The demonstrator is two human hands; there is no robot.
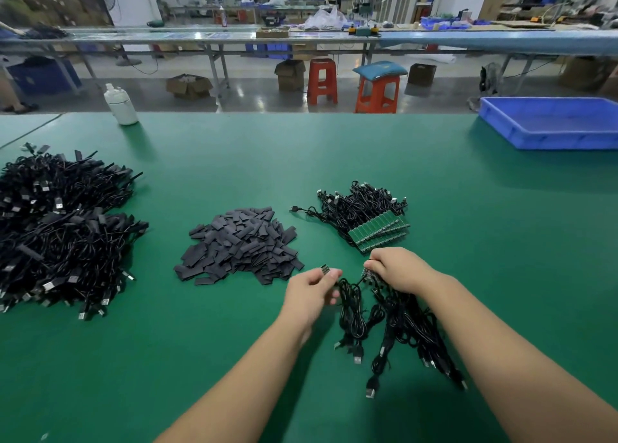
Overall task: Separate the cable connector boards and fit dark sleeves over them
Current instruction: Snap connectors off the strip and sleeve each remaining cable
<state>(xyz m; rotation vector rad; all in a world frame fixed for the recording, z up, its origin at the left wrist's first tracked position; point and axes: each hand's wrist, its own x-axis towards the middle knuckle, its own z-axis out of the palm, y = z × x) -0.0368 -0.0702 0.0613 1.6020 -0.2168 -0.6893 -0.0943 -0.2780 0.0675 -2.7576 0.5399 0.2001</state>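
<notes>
Head view looks down on a small connector board [325, 269] pinched between the thumb and fingertips of my left hand [312, 294], just above the green surface [468, 242]; its black cable [351, 312] trails down from it in loops to a plug lying near me. My right hand [398, 270] is curled around the board ends of a bundle of cables [411, 325], whose cords fan out toward me across the surface. Just beyond my right hand lies a stack of joined green boards [379, 230] with their cables [361, 202] heaped behind them. To the left of that stack, ahead of my left hand, sits a pile of dark sleeves [239, 243]. Far to the left lies a large heap of black cables [63, 228], several with dark sleeved ends. A white bottle [120, 105] stands at the far edge on the left, and a blue tray [551, 121] rests at the far right.
</notes>
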